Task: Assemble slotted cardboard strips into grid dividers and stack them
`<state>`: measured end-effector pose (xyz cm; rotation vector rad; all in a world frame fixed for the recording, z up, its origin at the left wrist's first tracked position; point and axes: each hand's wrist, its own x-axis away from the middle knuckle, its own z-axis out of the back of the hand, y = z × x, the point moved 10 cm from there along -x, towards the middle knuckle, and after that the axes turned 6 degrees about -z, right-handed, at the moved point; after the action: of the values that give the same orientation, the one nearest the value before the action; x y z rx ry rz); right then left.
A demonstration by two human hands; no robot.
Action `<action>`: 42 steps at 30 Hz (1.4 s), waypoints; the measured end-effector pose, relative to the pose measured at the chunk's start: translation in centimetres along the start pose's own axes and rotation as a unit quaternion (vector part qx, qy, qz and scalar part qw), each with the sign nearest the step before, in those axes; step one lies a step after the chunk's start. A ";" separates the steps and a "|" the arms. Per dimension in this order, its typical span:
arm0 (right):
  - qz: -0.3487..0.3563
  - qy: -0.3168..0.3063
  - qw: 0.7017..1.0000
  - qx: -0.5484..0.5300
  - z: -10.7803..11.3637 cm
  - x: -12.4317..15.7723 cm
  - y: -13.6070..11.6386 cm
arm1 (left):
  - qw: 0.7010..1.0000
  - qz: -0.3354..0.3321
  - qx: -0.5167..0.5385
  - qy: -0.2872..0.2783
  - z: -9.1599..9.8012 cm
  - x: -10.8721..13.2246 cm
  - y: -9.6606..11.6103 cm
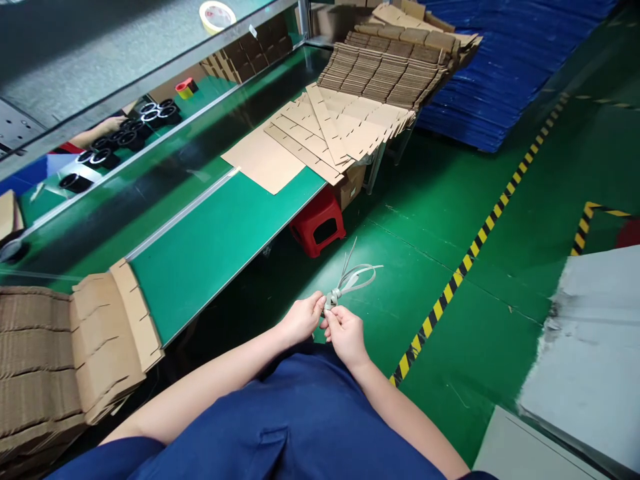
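Observation:
In front of my body, both hands pinch a pale, thin plastic strap that is bunched or knotted between the fingertips. Its loop and loose ends stick out away from me, over the floor. My left hand grips it from the left with the thumb and fingers closed. From the right, my right hand closes on the same bunched part, almost touching the left fingertips. The fingers partly cover the knot, so its exact form cannot be made out.
A green worktable carries slotted cardboard sheets and a stack of cardboard dividers; more dividers stand left. Below is a red stool. Behind lie black round parts, a tape roll and a co-worker's hand.

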<state>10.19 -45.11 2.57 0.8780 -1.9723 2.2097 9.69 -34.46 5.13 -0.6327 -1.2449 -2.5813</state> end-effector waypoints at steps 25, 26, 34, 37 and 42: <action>0.086 0.318 0.940 -0.090 12.9 -5.8 -6.5 | 0.983 -0.157 -0.081 -0.052 0.4 -6.8 2.2; 0.089 0.323 0.936 -0.106 13.3 -6.8 -7.3 | 0.980 -0.175 -0.081 -0.049 0.9 -7.7 2.4; 0.087 0.225 0.943 0.229 12.5 -16.3 -14.3 | 0.985 -0.151 -0.085 -0.024 7.3 -16.6 0.8; 0.183 0.192 0.850 0.454 11.4 -17.5 -18.4 | 0.982 -0.153 -0.105 -0.029 8.5 -20.1 1.3; 0.110 -0.014 0.761 0.640 10.4 -21.9 -15.1 | 0.969 -0.223 -0.080 -0.066 7.5 -25.0 4.7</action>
<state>38.42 -44.91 6.78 0.6494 -0.2243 3.5791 35.70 -31.48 0.98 -0.6220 -1.3624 -3.0787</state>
